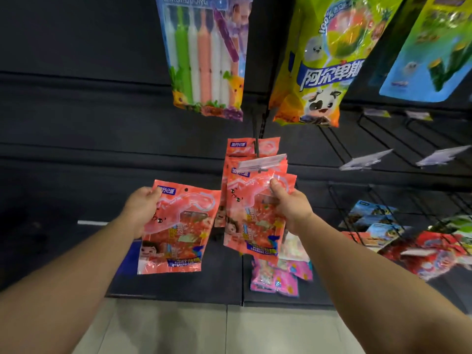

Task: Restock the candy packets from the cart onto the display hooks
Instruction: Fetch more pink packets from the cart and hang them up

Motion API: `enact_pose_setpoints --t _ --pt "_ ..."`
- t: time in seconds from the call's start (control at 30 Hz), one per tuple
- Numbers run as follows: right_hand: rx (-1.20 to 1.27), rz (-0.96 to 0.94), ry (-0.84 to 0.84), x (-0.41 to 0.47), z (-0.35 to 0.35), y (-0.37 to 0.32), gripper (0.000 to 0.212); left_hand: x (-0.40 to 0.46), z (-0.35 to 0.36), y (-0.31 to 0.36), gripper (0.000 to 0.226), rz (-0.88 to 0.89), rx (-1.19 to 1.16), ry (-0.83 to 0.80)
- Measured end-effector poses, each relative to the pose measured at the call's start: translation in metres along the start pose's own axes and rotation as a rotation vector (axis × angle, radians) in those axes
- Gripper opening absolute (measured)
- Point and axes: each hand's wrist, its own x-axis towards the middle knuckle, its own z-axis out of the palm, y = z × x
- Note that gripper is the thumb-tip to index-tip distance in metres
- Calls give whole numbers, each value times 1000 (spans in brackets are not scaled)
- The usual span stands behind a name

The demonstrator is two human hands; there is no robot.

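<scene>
Dark slatted display wall (102,118) fills my view, pale floor tiles (194,330) below. Left hand (142,208) grips a loose pink candy packet (176,231) by its upper left corner, thumb on the front, packet held clear of the wall and just left of the hanging stack. Right hand (291,205) pinches the front packet of the hanging pink packets (251,213) near its top right edge, thumb pressed on the face. That stack hangs from a display hook (257,146) with a clear price tag holder (263,162) across the front. Above: a bag of coloured candy sticks (204,57) and a green-yellow lollipop bag (329,60). Small pink sachets (278,274) lie low on the wall base, beneath the stack. Empty wire hooks (383,139) stand to the right.
</scene>
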Motion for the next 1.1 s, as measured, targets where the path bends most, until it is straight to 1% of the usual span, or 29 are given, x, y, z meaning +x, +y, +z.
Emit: enact_pose_setpoints --t 0.2,0.3,0.37,0.5,0.63,0.7,0.73,0.8,0.83,0.87,0.9,0.93,1.0,1.03,1.07,1.1 --pt "-13 28 0 10 2 -4 41 -10 16 13 26 14 -42 -29" --pt "-24 34 -9 11 3 -6 39 -12 26 16 27 -2 -65 -58" --pt "-34 51 6 14 4 -7 38 -15 33 18 26 -5 -75 -78" --pt "-46 97 62 20 8 -10 44 -21 45 23 22 -1 -78 -103" --pt "-95 78 169 31 13 -13 41 -23 56 28 22 0 -82 -122" --pt "-146 29 276 35 15 -9 48 -24 62 30 22 6 -99 -142" --pt "-196 2 364 37 16 -6 52 -24 65 32 22 10 -110 -153" --pt "-226 -60 536 31 14 -6 46 -24 73 36 21 16 -136 -175" --pt "-171 -82 564 28 11 -5 38 -24 78 38 21 19 -147 -189" --pt "-80 -100 520 24 8 -3 33 -24 83 40 21 25 -157 -201" --pt "19 -95 413 22 5 0 31 -25 88 42 21 34 -167 -209" --pt "89 -71 267 20 2 2 34 -25 93 45 21 45 -178 -215" --pt "91 6 -24 16 0 4 41 -26 102 48 21 60 -207 -224" --pt "50 24 -96 16 0 5 42 -27 107 50 21 65 -222 -230" --pt "9 22 -102 17 0 4 39 -28 111 52 21 72 -235 -233" --pt "-8 11 -73 16 1 0 33 -29 115 54 21 75 -241 -236"
